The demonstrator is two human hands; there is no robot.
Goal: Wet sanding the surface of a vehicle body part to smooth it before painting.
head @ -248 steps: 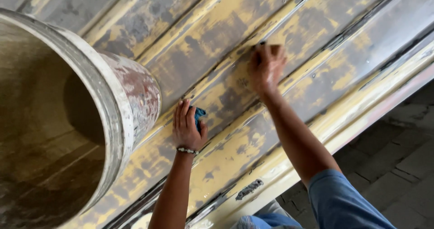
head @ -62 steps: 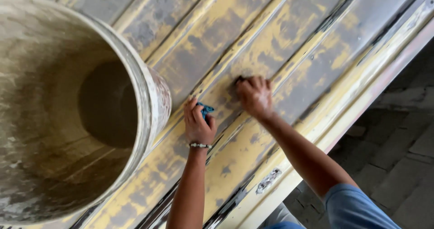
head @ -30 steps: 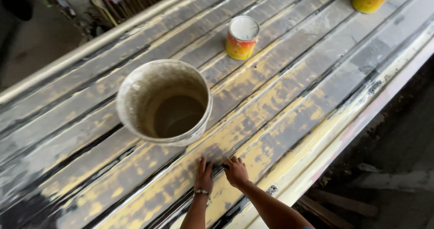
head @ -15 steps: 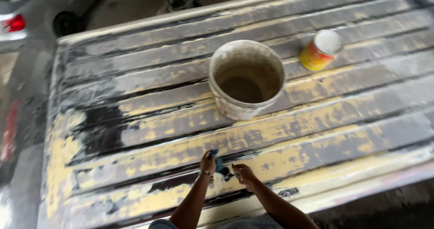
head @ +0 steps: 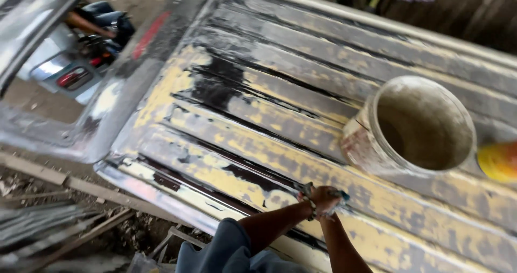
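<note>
both hands (head: 323, 200) meet on the ribbed metal panel (head: 242, 117) near the bucket (head: 414, 127), grip unclear, blurred

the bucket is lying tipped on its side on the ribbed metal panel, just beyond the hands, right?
Not quite. The head view shows the bucket standing upright with its open mouth facing up, not tipped over. The rest holds: it sits on the ribbed metal panel, just beyond the hands, which are pressed together at the left hand.

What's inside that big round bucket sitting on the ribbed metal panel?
The bucket shows only stained, grimy inner walls and a dark bottom. No tool or object shows inside; whether any liquid lies at the bottom cannot be told.
</note>
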